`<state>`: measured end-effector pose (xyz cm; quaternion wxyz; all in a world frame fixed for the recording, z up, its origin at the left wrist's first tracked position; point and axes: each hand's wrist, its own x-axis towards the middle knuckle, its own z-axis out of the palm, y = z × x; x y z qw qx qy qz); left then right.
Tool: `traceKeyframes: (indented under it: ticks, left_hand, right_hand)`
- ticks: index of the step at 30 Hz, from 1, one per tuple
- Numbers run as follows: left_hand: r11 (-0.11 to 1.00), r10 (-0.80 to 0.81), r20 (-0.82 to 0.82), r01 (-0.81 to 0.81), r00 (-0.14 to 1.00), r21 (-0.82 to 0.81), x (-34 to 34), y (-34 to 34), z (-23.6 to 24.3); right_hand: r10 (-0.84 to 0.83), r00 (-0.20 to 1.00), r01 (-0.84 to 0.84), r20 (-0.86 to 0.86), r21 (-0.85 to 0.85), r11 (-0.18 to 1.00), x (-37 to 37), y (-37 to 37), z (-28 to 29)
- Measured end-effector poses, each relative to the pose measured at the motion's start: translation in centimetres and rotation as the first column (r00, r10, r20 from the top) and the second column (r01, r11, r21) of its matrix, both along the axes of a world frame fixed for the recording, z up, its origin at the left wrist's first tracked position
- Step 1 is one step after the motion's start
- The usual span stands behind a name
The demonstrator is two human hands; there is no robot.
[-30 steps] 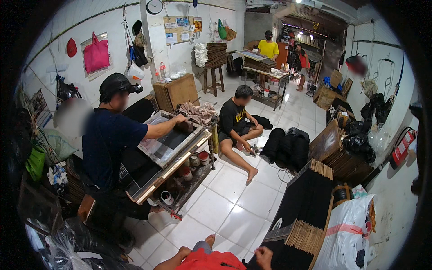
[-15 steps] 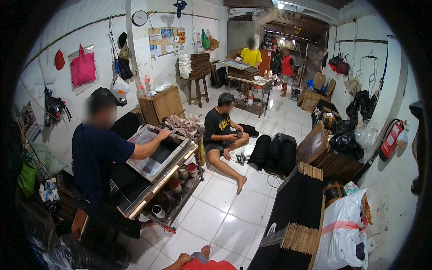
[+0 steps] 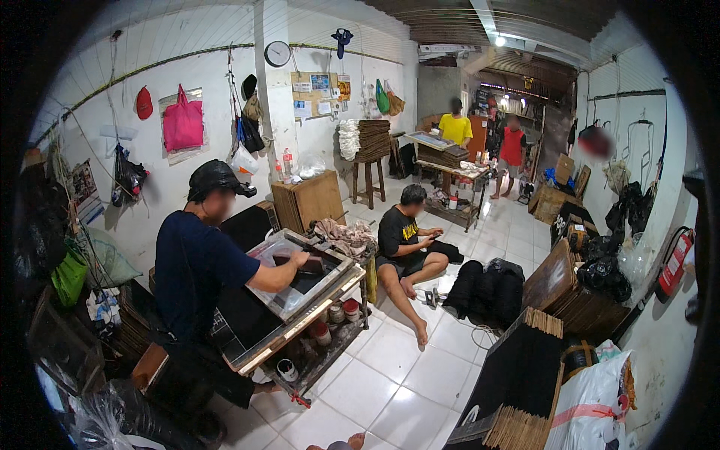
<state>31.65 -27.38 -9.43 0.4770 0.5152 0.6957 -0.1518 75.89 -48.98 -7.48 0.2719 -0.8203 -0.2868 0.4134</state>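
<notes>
Only a sliver of what looks like my left hand [image 3: 315,448] shows at the lower edge, beside my grey-clothed knee [image 3: 340,445]. Its fingers are cut off by the picture's edge. My bare foot [image 3: 356,439] rests on the white tiles just beyond. My right hand is out of view. Ahead on the left, a person in a dark blue shirt [image 3: 199,255] leans over a framed printing screen [image 3: 281,300] on a slanted bench, one hand on a dark squeegee [image 3: 306,268]. On the floor, a seated person in a black shirt [image 3: 396,232] holds a small dark thing.
Stacks of black panels [image 3: 514,375] stand at the right, with a white sack [image 3: 592,409] beside them. Black bundles [image 3: 487,289] lie on the floor ahead. Paint pots [image 3: 287,368] sit under the bench. Two people stand near a far table [image 3: 480,174].
The view has swung left and up, so my hand and red shirt have almost left the picture. The person at the bench now grips the squeegee; the seated person's hands have come together.
</notes>
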Motion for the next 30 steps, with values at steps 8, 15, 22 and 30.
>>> traceKeyframes:
  ticks: [8,15,22,30]
  left_hand:
    - [1.0,0.021,0.004,-0.021,1.0,0.001,0.4,0.8,1.1]
    - [0.999,0.033,0.005,-0.033,0.999,-0.003,0.6,0.3,1.2]
    - [0.998,0.054,0.003,-0.054,0.999,-0.015,0.3,-0.5,1.2]
    - [0.998,0.059,-0.006,-0.059,0.998,-0.025,-1.3,-1.4,0.2]
  right_hand:
    - [-0.312,0.921,0.265,-0.235,-0.211,0.941,-2.5,-1.7,-0.6]
    - [-0.333,0.899,0.262,-0.286,-0.259,0.93,-4.0,-2.8,0.7]
    - [0.159,0.97,-0.149,0.182,-0.067,0.987,-3.2,-1.7,-4.8]
    - [-0.293,0.936,0.256,-0.195,-0.192,0.947,-2.9,0.2,-0.2]
